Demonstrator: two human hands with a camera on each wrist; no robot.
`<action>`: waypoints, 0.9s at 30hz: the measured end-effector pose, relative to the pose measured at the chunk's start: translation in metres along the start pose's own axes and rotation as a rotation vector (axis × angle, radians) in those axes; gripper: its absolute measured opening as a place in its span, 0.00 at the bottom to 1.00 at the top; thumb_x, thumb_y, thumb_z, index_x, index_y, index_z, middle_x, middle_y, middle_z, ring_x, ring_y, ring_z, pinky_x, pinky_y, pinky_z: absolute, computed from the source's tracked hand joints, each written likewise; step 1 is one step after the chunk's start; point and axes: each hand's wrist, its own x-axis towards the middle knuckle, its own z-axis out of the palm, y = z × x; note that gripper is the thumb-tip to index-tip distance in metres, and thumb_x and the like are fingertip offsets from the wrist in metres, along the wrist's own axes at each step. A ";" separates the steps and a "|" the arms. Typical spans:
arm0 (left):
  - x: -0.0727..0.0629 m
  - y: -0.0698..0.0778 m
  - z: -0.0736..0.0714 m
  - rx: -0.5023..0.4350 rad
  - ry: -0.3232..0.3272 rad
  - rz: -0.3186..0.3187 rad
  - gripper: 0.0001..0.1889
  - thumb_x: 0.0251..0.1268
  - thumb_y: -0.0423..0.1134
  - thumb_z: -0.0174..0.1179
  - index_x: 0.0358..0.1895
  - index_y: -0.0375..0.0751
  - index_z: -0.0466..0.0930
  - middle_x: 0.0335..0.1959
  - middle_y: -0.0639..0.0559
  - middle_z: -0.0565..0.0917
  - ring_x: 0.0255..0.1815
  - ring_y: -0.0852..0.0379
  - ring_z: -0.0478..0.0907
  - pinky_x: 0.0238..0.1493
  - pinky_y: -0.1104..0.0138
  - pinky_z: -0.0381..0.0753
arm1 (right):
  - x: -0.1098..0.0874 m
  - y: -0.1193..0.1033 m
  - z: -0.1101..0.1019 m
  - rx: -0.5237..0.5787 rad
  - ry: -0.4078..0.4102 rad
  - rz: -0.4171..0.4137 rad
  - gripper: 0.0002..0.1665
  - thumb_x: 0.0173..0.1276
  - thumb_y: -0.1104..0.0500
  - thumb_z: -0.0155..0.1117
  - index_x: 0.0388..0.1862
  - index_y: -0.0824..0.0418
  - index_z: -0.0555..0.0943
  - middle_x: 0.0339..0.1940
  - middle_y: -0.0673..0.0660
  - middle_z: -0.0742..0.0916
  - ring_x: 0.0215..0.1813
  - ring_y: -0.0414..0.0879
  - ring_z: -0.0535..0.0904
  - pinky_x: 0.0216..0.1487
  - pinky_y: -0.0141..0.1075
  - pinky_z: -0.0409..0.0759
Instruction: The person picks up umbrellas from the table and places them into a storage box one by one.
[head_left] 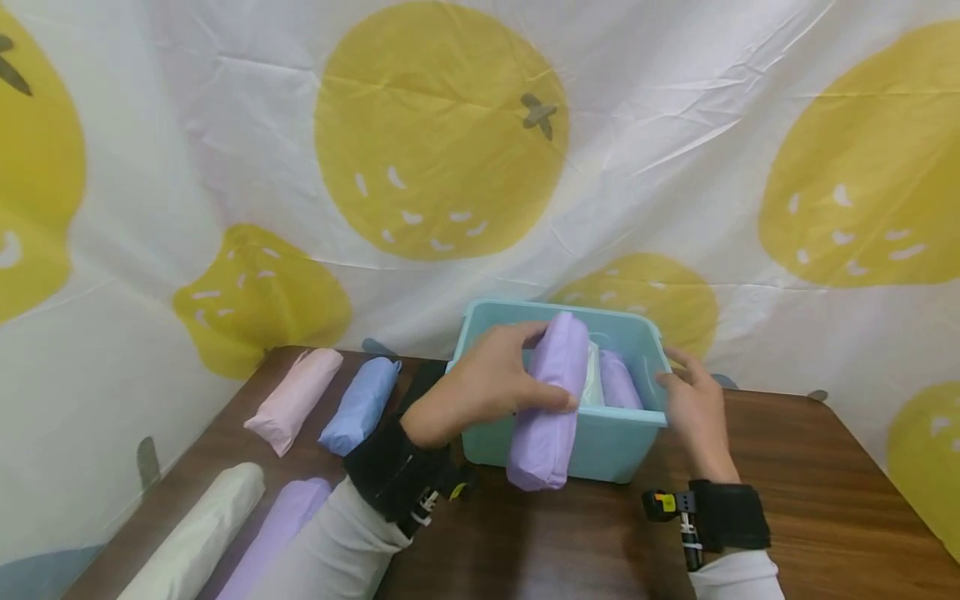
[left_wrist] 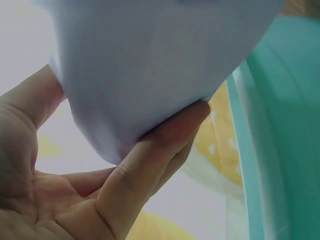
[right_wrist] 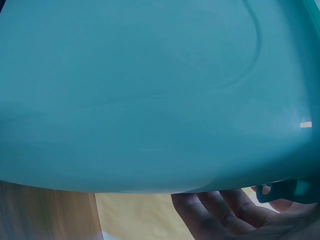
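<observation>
In the head view my left hand (head_left: 487,375) grips a purple cylindrical roll (head_left: 551,400), smooth and fabric-like, thumb on the near side and fingers behind. The roll stands tilted in front of the light blue plastic bin (head_left: 540,442), overlapping its front wall. The left wrist view shows the fingers (left_wrist: 145,160) curled around the end of the roll (left_wrist: 150,75). My right hand (head_left: 697,408) holds the bin's right rim; in the right wrist view its fingers (right_wrist: 225,215) reach along the outer wall. Inside the bin lie a pale green roll (head_left: 592,375) and another purple roll (head_left: 618,379).
On the left of the brown wooden table (head_left: 795,475) lie a pink roll (head_left: 296,400), a blue roll (head_left: 362,404), a pale green roll (head_left: 198,533) and a purple roll (head_left: 277,533), partly behind my left sleeve. A fruit-patterned cloth (head_left: 637,108) hangs behind the table.
</observation>
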 end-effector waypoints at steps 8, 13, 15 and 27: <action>0.041 -0.004 -0.003 -0.057 0.055 -0.080 0.40 0.59 0.35 0.78 0.75 0.33 0.72 0.56 0.37 0.84 0.42 0.47 0.86 0.34 0.61 0.88 | 0.002 0.001 -0.004 0.001 0.001 0.007 0.33 0.86 0.57 0.47 0.87 0.60 0.60 0.76 0.75 0.72 0.73 0.69 0.69 0.68 0.61 0.69; 0.062 -0.014 -0.001 -0.083 0.090 -0.131 0.36 0.60 0.35 0.78 0.72 0.31 0.75 0.53 0.37 0.85 0.43 0.46 0.86 0.34 0.61 0.88 | 0.000 0.002 -0.005 0.016 0.000 0.019 0.33 0.87 0.57 0.46 0.87 0.58 0.59 0.77 0.74 0.71 0.73 0.68 0.69 0.67 0.60 0.69; 0.068 -0.018 -0.001 -0.140 0.101 -0.151 0.34 0.61 0.35 0.78 0.70 0.31 0.76 0.53 0.38 0.85 0.43 0.46 0.86 0.35 0.60 0.88 | -0.001 0.002 -0.005 0.025 -0.002 0.022 0.33 0.87 0.57 0.46 0.87 0.58 0.59 0.77 0.74 0.71 0.73 0.68 0.70 0.67 0.60 0.70; 0.085 -0.032 -0.005 -0.275 0.128 -0.238 0.33 0.63 0.33 0.77 0.69 0.28 0.75 0.55 0.37 0.84 0.46 0.45 0.85 0.36 0.60 0.88 | 0.001 0.000 0.000 0.018 0.004 0.023 0.33 0.86 0.58 0.46 0.87 0.58 0.60 0.76 0.74 0.72 0.73 0.68 0.70 0.68 0.61 0.69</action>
